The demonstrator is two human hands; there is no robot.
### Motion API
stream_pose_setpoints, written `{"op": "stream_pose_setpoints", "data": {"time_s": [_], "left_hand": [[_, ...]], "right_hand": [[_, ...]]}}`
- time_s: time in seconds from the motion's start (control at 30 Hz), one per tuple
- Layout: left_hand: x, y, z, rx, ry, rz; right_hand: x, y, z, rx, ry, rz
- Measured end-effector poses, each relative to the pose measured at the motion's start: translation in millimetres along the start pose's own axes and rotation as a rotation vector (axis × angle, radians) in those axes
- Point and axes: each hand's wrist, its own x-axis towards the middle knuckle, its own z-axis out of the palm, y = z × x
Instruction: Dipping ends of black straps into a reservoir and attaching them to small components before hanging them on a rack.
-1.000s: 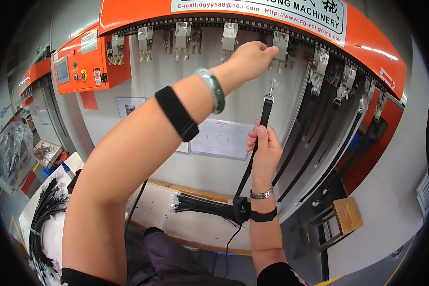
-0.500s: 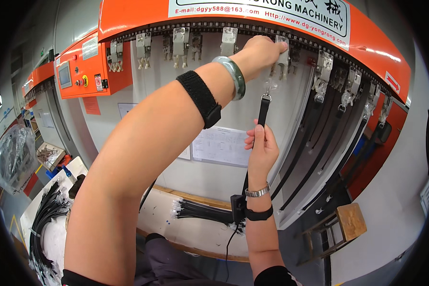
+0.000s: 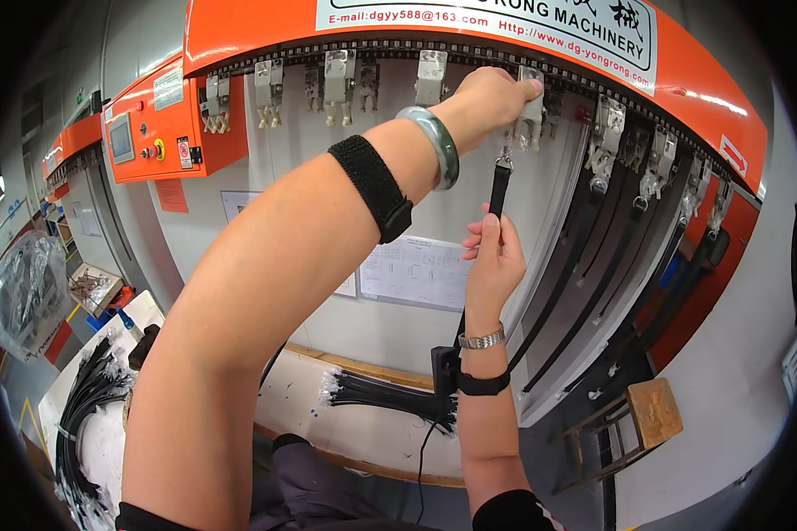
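My left hand (image 3: 494, 96) reaches up and grips a metal clip (image 3: 530, 108) that hangs from the machine's chain, its thumb pressed against the clip's face. Below that clip, my right hand (image 3: 494, 258) pinches a black strap (image 3: 499, 190) with a metal ring at its upper end. A clear plastic wrap (image 3: 506, 152) covers the fitting above the ring, close under the clip's jaws; whether the jaws touch it I cannot tell. The lower part of the strap runs behind my right hand and forearm.
Black straps (image 3: 584, 239) hang from clips on the right. An orange machine housing (image 3: 717, 97) curves overhead, with a control box (image 3: 155, 124) at left. Bundled black straps (image 3: 385, 394) lie on the table below, more (image 3: 84, 425) at lower left. A wooden stool (image 3: 655, 414) stands right.
My right hand has risen with the strap, bringing its wrapped top end closer to the clip jaws. My left hand stays on the clip, which has shifted slightly to the right.
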Motion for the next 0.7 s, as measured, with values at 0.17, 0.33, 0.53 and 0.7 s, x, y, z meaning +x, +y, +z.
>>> {"op": "stream_pose_setpoints", "data": {"time_s": [0.17, 0.33, 0.53, 0.7], "left_hand": [[-1, -1, 0, 0.022, 0.002, 0.017], [-2, 0, -1, 0.04, -0.003, 0.022], [-2, 3, 0, 0.065, 0.023, 0.015], [0, 2, -1, 0.024, 0.019, -0.01]], "right_hand": [[-1, 2, 1, -0.008, 0.024, 0.025], [-2, 6, 3, 0.042, 0.037, 0.048], [-12, 14, 3, 0.097, 0.023, 0.095], [-10, 11, 3, 0.099, 0.05, 0.041]]}}
